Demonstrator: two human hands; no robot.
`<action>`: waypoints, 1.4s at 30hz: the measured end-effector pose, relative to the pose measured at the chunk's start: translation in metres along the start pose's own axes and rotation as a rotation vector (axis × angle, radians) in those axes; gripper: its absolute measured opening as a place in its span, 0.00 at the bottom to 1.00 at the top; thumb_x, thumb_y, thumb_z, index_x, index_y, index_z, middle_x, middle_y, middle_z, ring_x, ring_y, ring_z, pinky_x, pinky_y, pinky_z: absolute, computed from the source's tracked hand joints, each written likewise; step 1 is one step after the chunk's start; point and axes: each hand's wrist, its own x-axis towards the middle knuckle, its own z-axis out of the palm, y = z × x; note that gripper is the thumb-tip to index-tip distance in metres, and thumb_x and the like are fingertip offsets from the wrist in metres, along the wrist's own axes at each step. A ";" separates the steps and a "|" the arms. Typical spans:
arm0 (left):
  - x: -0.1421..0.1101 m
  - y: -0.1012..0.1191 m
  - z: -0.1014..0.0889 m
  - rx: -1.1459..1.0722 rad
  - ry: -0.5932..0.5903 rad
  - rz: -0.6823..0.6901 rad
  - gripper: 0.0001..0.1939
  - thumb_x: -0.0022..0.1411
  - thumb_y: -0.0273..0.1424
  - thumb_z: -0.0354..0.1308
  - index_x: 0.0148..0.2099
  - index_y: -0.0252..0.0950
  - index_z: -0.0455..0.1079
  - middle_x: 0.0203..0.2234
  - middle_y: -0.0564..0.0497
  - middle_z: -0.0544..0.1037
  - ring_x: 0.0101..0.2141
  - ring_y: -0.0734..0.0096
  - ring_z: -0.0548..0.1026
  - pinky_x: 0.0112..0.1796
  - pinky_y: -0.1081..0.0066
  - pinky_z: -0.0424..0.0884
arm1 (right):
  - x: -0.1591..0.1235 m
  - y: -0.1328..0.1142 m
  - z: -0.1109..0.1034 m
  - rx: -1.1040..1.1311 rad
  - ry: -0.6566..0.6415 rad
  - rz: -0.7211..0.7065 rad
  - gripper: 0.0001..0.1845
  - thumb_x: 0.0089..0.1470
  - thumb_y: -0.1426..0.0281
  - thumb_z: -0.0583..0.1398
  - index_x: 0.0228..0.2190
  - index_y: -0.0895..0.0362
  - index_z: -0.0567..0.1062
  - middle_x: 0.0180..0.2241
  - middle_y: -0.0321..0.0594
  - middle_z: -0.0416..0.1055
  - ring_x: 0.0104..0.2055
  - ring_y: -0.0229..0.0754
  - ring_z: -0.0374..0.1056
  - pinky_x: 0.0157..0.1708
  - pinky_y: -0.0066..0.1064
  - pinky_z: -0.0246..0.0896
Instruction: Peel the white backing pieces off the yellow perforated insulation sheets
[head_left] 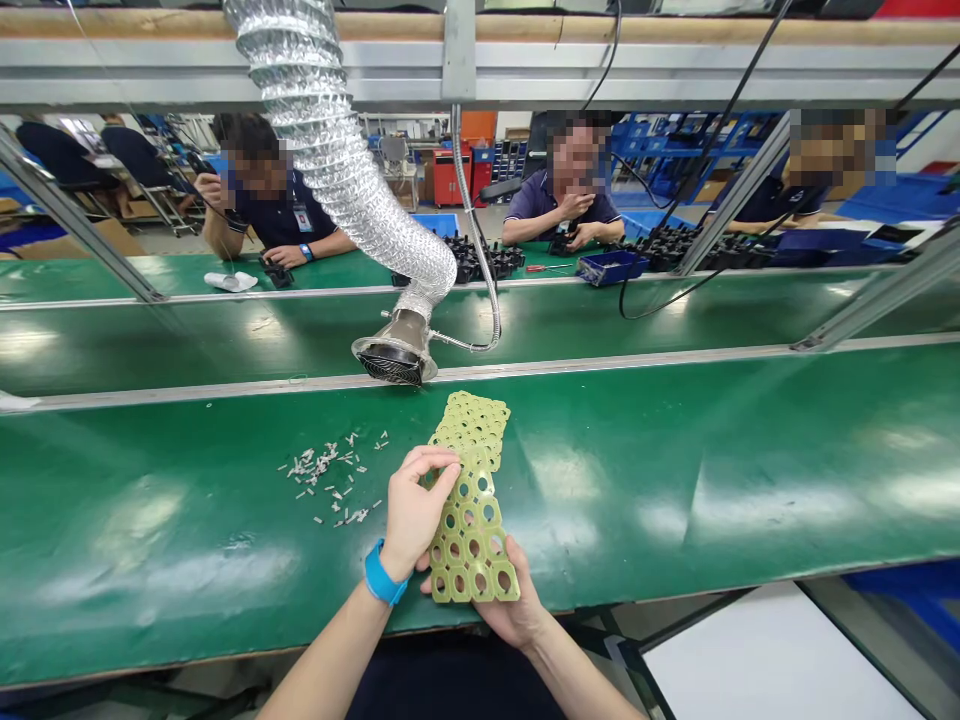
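Note:
A yellow-green panel with rows of round holes (463, 553) is held tilted over the near edge of the bench. My right hand (521, 610) grips its lower right part from beneath, thumb along the side. My left hand (417, 508), with a blue wristband (384, 574), is pinched closed at the panel's upper left. Whatever is between its fingertips is hidden or too small to make out. Just beyond lies a second holed panel (472, 418) on the bench. Left of my hands, many small pale metallic pieces (319, 462) are scattered loosely.
A silver flexible duct (352, 170) hangs down to a fume hood with a black grille (394, 362) beyond the panels. Metal rails cross the green bench (637, 480). Several co-workers sit opposite, near black parts (480, 258) and a blue bin (611, 267).

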 end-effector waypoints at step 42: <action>-0.013 0.018 -0.015 0.140 -0.039 0.066 0.09 0.63 0.33 0.56 0.36 0.38 0.77 0.35 0.47 0.78 0.38 0.64 0.76 0.39 0.67 0.71 | 0.001 0.003 -0.002 -0.143 -0.026 -0.047 0.45 0.41 0.40 0.64 0.52 0.56 0.69 0.41 0.52 0.75 0.43 0.55 0.73 0.49 0.53 0.61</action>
